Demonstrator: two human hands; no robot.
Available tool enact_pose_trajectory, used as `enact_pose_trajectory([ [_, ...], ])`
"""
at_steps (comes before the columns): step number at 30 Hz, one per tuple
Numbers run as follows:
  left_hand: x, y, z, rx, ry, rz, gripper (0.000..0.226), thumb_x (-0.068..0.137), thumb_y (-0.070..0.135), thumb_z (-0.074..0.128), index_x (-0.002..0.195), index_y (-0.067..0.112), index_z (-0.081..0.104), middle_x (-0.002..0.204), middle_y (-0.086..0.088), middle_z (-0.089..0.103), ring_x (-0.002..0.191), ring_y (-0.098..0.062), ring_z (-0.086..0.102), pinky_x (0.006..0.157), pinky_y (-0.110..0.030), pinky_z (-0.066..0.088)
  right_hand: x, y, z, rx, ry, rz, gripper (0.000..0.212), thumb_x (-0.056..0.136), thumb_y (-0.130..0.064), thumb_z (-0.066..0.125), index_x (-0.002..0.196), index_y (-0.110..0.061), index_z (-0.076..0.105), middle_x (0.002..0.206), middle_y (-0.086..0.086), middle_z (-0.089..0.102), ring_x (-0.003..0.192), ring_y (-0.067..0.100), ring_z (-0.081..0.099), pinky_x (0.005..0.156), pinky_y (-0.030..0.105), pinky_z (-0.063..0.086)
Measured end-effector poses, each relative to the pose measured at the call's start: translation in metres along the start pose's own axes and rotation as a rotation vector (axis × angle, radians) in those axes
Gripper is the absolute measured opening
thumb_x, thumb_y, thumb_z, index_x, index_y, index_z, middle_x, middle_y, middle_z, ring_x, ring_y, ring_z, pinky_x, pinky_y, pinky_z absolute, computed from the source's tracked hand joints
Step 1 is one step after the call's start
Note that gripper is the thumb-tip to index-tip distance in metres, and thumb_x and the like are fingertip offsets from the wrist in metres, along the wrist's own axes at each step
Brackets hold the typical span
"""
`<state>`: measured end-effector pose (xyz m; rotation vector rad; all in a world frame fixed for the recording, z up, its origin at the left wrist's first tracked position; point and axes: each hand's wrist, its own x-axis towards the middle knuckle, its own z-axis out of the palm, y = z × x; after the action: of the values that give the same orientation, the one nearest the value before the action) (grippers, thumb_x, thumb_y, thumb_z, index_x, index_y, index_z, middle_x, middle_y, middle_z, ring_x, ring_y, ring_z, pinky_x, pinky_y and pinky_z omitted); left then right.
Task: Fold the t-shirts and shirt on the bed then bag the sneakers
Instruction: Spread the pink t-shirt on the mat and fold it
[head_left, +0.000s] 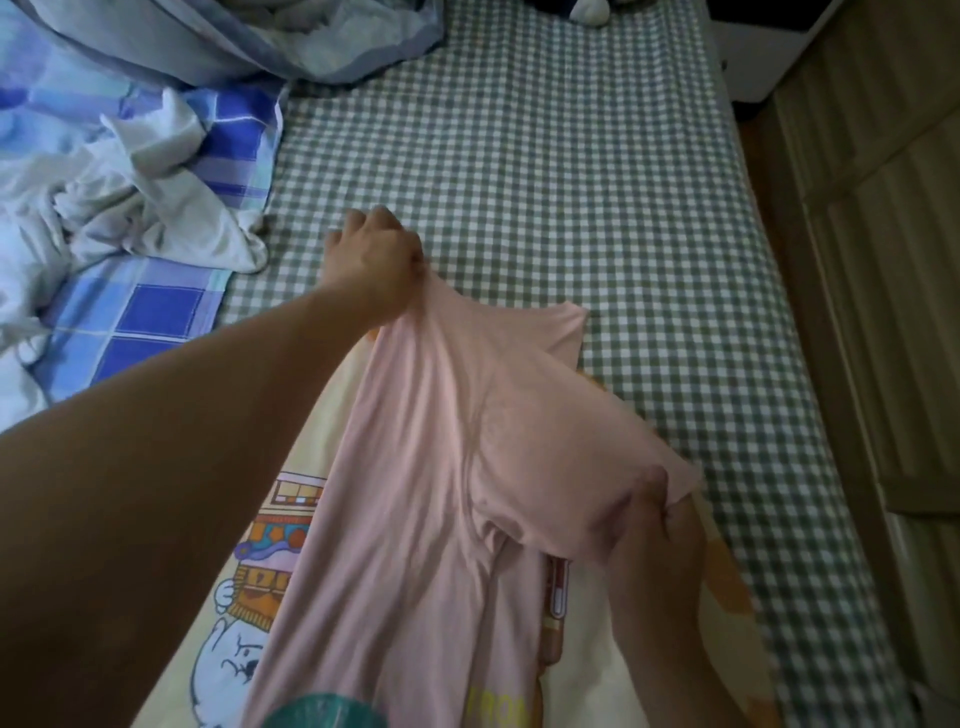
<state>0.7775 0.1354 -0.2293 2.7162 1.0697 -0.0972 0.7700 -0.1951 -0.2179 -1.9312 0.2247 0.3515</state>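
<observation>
A pale pink t-shirt (426, 467) hangs stretched above the bed between both hands. My left hand (376, 260) pinches its far upper edge. My right hand (654, 525) grips the near right edge, fingers curled into the cloth. One sleeve (563, 327) droops toward the sheet. Under the pink shirt lies a yellow t-shirt with a cartoon print (260, 582), spread flat. A crumpled white garment (150, 208) lies at the left. No sneakers are in view.
The bed has a green-and-white checked sheet (545, 171). A blue checked blanket (156, 322) and a grey-blue quilt (234, 41) are bunched at the left and top. A wooden wardrobe (883, 312) runs along the bed's right side.
</observation>
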Motion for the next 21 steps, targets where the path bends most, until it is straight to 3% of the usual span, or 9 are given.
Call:
enact_pose_trajectory([
  [1, 0.003, -0.002, 0.001, 0.028, 0.024, -0.019, 0.027, 0.101, 0.033, 0.053, 0.121, 0.024, 0.069, 0.137, -0.008, 0.049, 0.129, -0.035, 0.039, 0.107, -0.049, 0.032, 0.000, -0.001, 0.002, 0.036, -0.005, 0.001, 0.081, 0.087, -0.078, 0.044, 0.124, -0.008, 0.065, 0.110, 0.003, 0.070, 0.109, 0.025, 0.064, 0.105, 0.052, 0.048],
  [3, -0.002, 0.000, 0.004, 0.013, 0.075, -0.047, 0.029, 0.100, 0.032, 0.053, 0.124, 0.021, 0.064, 0.139, -0.011, 0.046, 0.130, -0.036, 0.038, 0.108, -0.049, 0.031, 0.001, -0.004, 0.006, 0.072, -0.030, 0.048, 0.098, 0.072, -0.094, 0.042, 0.125, -0.015, 0.064, 0.112, -0.002, 0.068, 0.107, 0.018, 0.063, 0.103, 0.048, 0.050],
  [6, -0.050, 0.016, 0.013, -0.114, 0.228, -0.022, 0.028, 0.099, 0.027, 0.053, 0.124, 0.017, 0.057, 0.139, -0.012, 0.045, 0.125, -0.035, 0.041, 0.103, -0.048, 0.035, 0.010, -0.003, 0.004, 0.140, -0.207, 0.194, 0.061, 0.096, -0.062, 0.049, 0.132, -0.015, 0.062, 0.124, -0.002, 0.069, 0.106, 0.004, 0.067, 0.095, 0.027, 0.052],
  [9, -0.142, 0.033, 0.021, -0.243, 0.234, 0.041, 0.027, 0.094, 0.023, 0.052, 0.118, 0.014, 0.062, 0.125, -0.011, 0.054, 0.111, -0.035, 0.049, 0.091, -0.047, 0.042, 0.013, 0.008, -0.002, 0.042, -0.280, 0.232, 0.052, 0.084, -0.055, 0.072, 0.125, -0.023, 0.067, 0.113, -0.010, 0.074, 0.102, 0.007, 0.071, 0.094, 0.043, 0.056],
  [11, -0.197, 0.039, 0.030, -0.293, 0.165, 0.071, 0.033, 0.090, 0.025, 0.051, 0.119, 0.013, 0.063, 0.121, -0.009, 0.057, 0.108, -0.033, 0.051, 0.092, -0.046, 0.043, 0.010, 0.009, -0.005, -0.134, -0.270, 0.137, 0.030, 0.098, -0.033, 0.062, 0.124, -0.021, 0.066, 0.106, -0.014, 0.073, 0.096, 0.002, 0.068, 0.087, 0.036, 0.055],
  [13, -0.231, 0.045, 0.041, -0.300, 0.101, 0.108, 0.034, 0.091, 0.025, 0.056, 0.122, 0.012, 0.061, 0.123, -0.010, 0.056, 0.110, -0.035, 0.051, 0.095, -0.045, 0.043, 0.010, 0.001, -0.005, -0.246, -0.201, 0.045, 0.033, 0.105, -0.029, 0.049, 0.134, -0.017, 0.059, 0.121, -0.011, 0.066, 0.107, 0.007, 0.062, 0.092, 0.034, 0.050],
  [16, -0.259, 0.064, 0.048, -0.395, 0.109, 0.120, 0.029, 0.092, 0.019, 0.065, 0.120, 0.010, 0.062, 0.110, -0.010, 0.055, 0.094, -0.034, 0.053, 0.080, -0.046, 0.047, 0.013, -0.017, -0.004, -0.319, -0.174, -0.031, 0.042, 0.109, -0.031, 0.038, 0.146, -0.015, 0.047, 0.137, -0.002, 0.055, 0.121, 0.013, 0.052, 0.107, 0.037, 0.044],
  [19, -0.285, 0.095, 0.042, -0.497, 0.096, 0.189, 0.034, 0.088, 0.023, 0.068, 0.118, 0.010, 0.061, 0.110, -0.008, 0.055, 0.091, -0.032, 0.057, 0.074, -0.044, 0.050, 0.006, -0.024, -0.004, -0.210, -0.223, 0.081, 0.041, 0.109, -0.032, 0.036, 0.147, -0.020, 0.045, 0.139, 0.002, 0.057, 0.121, 0.017, 0.057, 0.107, 0.043, 0.047],
  [21, -0.296, 0.114, 0.040, -0.497, 0.038, 0.111, 0.057, 0.080, 0.036, 0.068, 0.131, 0.016, 0.051, 0.118, -0.005, 0.051, 0.097, -0.030, 0.056, 0.080, -0.041, 0.050, -0.005, -0.027, -0.005, -0.065, -0.287, 0.221, 0.037, 0.109, -0.031, 0.037, 0.143, -0.022, 0.050, 0.133, 0.004, 0.063, 0.115, 0.022, 0.065, 0.101, 0.048, 0.052],
])
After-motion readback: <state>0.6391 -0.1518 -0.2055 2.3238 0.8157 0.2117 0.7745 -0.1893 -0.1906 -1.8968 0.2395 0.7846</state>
